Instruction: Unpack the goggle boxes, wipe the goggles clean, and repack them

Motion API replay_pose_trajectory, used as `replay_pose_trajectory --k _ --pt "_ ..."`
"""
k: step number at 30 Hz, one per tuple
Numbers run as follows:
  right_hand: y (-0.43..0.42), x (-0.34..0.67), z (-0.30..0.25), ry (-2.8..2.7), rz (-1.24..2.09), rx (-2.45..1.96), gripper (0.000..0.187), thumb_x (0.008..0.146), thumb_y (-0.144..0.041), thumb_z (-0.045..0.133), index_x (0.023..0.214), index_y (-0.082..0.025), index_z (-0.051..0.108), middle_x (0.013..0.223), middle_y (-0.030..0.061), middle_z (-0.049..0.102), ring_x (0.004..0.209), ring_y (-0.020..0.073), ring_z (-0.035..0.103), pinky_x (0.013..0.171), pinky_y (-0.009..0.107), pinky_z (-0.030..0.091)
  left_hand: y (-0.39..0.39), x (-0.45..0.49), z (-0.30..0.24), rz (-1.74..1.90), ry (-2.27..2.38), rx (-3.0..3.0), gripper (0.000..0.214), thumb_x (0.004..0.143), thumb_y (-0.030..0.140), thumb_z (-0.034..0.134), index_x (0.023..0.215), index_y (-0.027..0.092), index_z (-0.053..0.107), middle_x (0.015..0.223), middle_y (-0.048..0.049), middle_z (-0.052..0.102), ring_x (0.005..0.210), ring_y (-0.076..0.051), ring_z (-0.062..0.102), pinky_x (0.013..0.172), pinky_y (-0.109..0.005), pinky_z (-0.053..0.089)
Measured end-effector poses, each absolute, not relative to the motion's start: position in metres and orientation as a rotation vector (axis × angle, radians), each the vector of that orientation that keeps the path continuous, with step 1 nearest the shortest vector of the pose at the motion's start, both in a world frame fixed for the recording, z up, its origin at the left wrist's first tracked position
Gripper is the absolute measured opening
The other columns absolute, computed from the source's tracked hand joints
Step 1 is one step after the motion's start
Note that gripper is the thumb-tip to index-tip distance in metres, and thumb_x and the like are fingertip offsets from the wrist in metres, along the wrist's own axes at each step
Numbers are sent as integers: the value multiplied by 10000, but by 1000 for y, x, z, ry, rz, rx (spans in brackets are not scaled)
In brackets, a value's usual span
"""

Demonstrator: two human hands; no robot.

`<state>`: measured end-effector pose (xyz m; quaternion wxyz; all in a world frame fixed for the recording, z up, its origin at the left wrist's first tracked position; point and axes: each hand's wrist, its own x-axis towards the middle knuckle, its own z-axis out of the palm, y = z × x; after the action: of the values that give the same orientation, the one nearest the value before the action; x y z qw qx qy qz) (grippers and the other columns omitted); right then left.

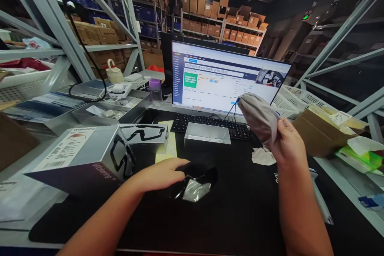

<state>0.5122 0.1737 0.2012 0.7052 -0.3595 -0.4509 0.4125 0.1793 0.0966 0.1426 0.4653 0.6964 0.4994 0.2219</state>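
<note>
A grey drawstring pouch (259, 116) with dark cords is raised in front of the monitor, gripped by my right hand (289, 140). Over the black desk mat, my left hand (163, 174) has its thumb and forefinger stretched out and apart. Its thumb tip is at the edge of a shiny clear packet (196, 190) with something pale grey inside. Glossy dark film or a lens lies around that packet; I cannot make out which. Beyond my hands sits an open silver box tray (207, 134), in front of the black keyboard (180, 122).
Silver goggle-print boxes (81, 156) stand at the left, beside a yellow sheet (171, 140). The lit monitor (225, 80) is behind the keyboard. A crumpled white paper (263, 157) lies near my right wrist. A cardboard box (321, 132) and tissue pack (360, 154) are at the right.
</note>
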Motion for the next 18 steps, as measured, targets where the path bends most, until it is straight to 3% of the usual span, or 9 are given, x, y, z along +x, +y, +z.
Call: replay_pose_trajectory --k 4,8,11,14,15,18 --pt "163 529 208 -1683 895 -1203 270 834 -500 665 799 -236 618 541 -56 533 400 116 427 389 234 321 95 191 140 562 1435 2054 428 781 174 499 1098 326 743 1016 -20 770 946 -298 716 818 -372 523" --pt "164 530 205 -2284 670 -1396 306 911 -442 550 710 -222 620 641 -2 589 557 143 502 503 248 374 97 204 126 660 1542 2229 518 855 100 481 1315 282 634 1197 -106 718 1066 -321 692 913 -434 522" --pt "177 527 194 -2330 738 -1468 322 927 -460 495 739 -220 600 648 -8 555 546 142 487 483 246 365 97 205 119 706 1439 2366 408 889 65 480 1158 268 709 1377 -95 618 1283 -288 569 1069 -455 438" --pt "192 525 180 -2414 843 -1560 302 935 -440 447 770 -217 566 678 -7 557 565 149 516 491 249 402 95 203 114 610 1206 2638 129 809 114 691 865 214 750 1470 -83 543 1374 -299 474 1176 -487 322" --pt "196 524 176 -2454 834 -1587 287 935 -413 433 770 -215 560 700 1 578 595 157 538 517 253 424 94 203 112 531 1155 2750 129 734 152 782 853 192 749 1499 -105 509 1383 -328 458 1184 -516 304" --pt "206 523 166 -2510 734 -1664 249 910 -316 423 758 -204 584 762 39 656 692 189 597 605 279 465 94 207 104 288 1158 3021 397 571 294 913 912 161 760 1584 -162 373 1421 -401 390 1176 -609 277"
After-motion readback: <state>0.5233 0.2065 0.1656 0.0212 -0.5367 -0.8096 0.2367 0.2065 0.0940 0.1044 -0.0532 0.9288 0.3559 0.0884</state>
